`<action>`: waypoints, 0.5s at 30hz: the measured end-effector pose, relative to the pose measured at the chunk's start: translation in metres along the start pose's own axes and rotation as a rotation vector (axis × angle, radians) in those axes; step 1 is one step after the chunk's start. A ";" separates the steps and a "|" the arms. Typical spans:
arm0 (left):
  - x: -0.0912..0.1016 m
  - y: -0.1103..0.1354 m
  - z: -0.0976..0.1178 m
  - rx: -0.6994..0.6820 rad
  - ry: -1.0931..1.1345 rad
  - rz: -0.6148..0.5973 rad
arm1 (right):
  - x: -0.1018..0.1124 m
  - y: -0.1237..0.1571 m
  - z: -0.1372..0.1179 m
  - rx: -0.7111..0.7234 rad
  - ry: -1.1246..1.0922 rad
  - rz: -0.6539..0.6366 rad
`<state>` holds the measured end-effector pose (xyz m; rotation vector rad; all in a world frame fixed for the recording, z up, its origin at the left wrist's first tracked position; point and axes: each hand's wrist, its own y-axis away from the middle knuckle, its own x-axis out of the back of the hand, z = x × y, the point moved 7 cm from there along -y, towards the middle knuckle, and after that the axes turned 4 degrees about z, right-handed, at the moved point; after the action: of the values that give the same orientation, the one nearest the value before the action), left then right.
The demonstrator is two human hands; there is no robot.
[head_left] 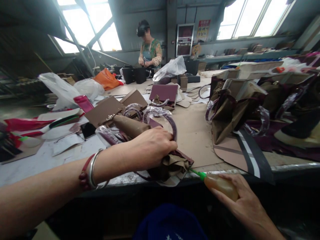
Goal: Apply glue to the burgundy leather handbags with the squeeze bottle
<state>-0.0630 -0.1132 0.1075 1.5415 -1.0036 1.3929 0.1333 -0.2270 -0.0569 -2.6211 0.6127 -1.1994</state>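
Note:
My left hand [156, 146] is closed on the edge of an unfinished handbag [175, 166] lying at the table's front edge. Its olive lining is bunched below my fingers, and a plastic-wrapped purple handle [172, 123] arches up behind them. In my right hand [246, 196] is a squeeze glue bottle [222, 186] with amber contents, held on its side. The bottle's thin green nozzle [202, 175] points left, its tip at the corner of the bag's lining. Whether any glue is coming out is too small to see.
Several part-made handbags [235, 103] stand on the right, above flat panels [235, 150]. Brown boards [105, 113], plastic bags [58, 90] and a second glue bottle [30, 141] lie on the left. Across the table, a person [151, 50] handles dark pieces.

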 end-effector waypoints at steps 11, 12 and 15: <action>-0.007 0.042 0.004 0.012 0.002 0.188 | -0.017 0.031 -0.016 -0.213 -0.153 -0.236; -0.006 0.046 0.003 0.008 -0.002 0.232 | -0.016 0.031 -0.014 -0.266 -0.183 -0.199; -0.001 0.051 -0.002 0.003 -0.043 0.349 | -0.007 0.030 -0.013 -0.384 -0.258 -0.068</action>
<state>-0.1112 -0.1294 0.1095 1.4502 -1.3459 1.6017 0.1106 -0.2504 -0.0630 -3.0684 0.7726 -0.8008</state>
